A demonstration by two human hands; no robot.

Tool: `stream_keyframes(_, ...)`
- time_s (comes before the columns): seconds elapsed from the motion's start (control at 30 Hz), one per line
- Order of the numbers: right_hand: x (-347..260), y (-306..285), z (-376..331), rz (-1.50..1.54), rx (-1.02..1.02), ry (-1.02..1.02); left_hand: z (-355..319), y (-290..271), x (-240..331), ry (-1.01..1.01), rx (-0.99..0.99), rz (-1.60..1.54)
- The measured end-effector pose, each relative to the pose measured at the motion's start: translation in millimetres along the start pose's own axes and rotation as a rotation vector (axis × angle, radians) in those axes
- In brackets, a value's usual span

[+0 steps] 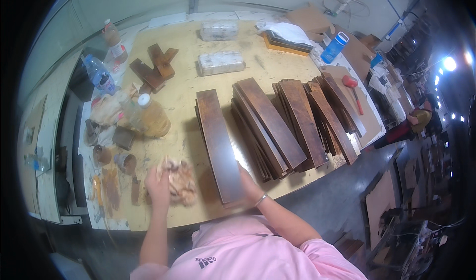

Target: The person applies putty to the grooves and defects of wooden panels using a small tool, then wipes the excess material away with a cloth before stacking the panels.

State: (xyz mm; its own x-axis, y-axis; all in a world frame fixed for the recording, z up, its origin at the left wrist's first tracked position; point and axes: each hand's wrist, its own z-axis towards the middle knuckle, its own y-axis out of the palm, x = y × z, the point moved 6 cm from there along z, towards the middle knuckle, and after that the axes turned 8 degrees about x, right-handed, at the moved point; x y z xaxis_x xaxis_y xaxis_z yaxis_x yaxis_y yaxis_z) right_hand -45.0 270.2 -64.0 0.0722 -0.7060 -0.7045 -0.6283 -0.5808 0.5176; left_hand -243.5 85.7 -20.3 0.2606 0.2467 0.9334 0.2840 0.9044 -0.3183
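Observation:
My left hand [157, 185] is closed on a crumpled, brown-stained rag [181, 182], which is slightly blurred over the yellowish tabletop. Just right of it lies a long dark-brown wooden plank [218, 141] with a glossy near end. My right hand [248, 185] grips that plank by its right edge close to the near end; its fingers are partly hidden by the wood. To the right, similar planks lie in several leaning stacks, the nearest being a plank stack [270, 126].
Bottles stand at left, including an amber-filled jug [154, 117], beside small cups [126, 163]. Short wood pieces [154, 68] and two wrapped blocks [221, 62] sit farther back. A red mallet [353, 89] and blue bottle [335, 47] are at right. Another person [419, 119] is beyond.

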Motion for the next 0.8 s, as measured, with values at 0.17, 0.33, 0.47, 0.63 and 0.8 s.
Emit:
stream_keyframes(0.17,-24,-5,-24,-0.138,0.169,-0.262,15,37,77,0.424,-0.077,0.262)
stream_keyframes(0.33,-54,25,-64,-0.416,0.084,-0.563,-40,68,74,0.156,-0.369,-0.167)
stream_keyframes(0.47,-63,44,-68,-0.574,0.058,-0.592,-46,81,92,0.356,-0.353,-0.011)
stream_keyframes(0.63,-59,37,-67,-0.562,0.017,-0.570,-16,82,89,0.239,-0.170,-0.114)
stream_keyframes(0.8,-60,41,-75,-0.608,-0.007,-0.603,25,110,66,-0.104,-0.125,-0.331)
